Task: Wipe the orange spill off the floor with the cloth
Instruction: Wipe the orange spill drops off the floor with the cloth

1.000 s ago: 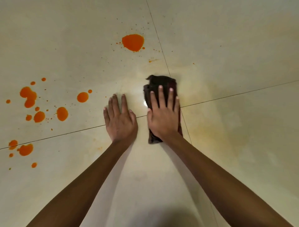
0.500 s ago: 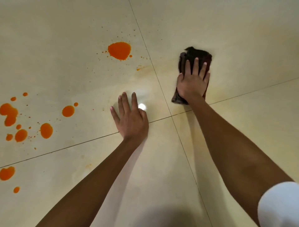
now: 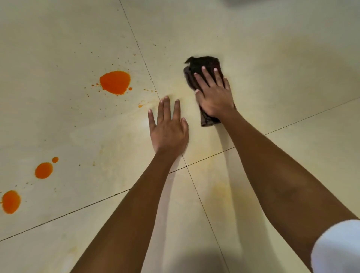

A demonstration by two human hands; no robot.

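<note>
While left hand (image 3: 168,132) lies flat — right hand (image 3: 214,95) presses one cloth (image 3: 201,62) | four orange blots (image 3: 115,82)

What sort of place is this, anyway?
Likely an indoor room, perhaps in a home; which room I cannot tell. Large glossy cream floor tiles meet at thin grout lines, and the right hand presses a dark cloth near orange spill puddles.

We see two thin dark grout lines (image 3: 210,156) crossing just below frame centre, one running from upper left to bottom right, the other from lower left to mid right. White sleeve (image 3: 337,245) in the lower right corner. Soft shadow (image 3: 187,262) at bottom centre. Grey patch (image 3: 311,2) on the top right edge, can't identify it.
</note>
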